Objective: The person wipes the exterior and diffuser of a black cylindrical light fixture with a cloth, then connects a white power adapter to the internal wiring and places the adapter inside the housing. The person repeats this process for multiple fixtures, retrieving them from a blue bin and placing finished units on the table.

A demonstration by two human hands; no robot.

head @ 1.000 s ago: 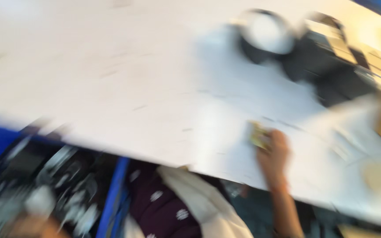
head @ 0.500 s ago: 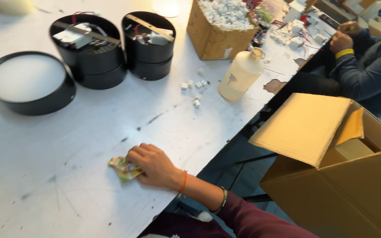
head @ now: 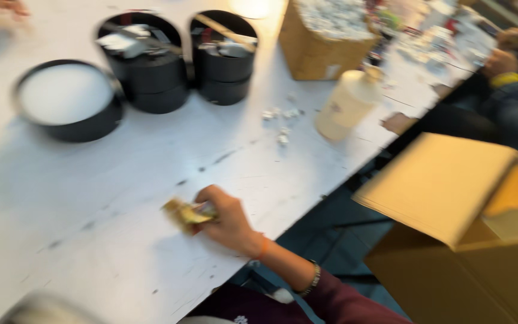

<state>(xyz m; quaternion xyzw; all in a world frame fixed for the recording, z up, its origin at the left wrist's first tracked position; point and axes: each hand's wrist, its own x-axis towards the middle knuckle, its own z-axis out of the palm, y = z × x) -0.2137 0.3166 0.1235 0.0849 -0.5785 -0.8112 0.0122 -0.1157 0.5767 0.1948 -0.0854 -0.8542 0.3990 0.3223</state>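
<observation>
Gripping a small yellowish packet (head: 184,213) at fingertips, right hand (head: 229,219) on white table (head: 91,252), left hand unseen

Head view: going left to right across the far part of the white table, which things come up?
Shallow round black tray with white filling → two stacked black round tubs → second black tub stack → brown cardboard box → cream plastic bottle.
</observation>
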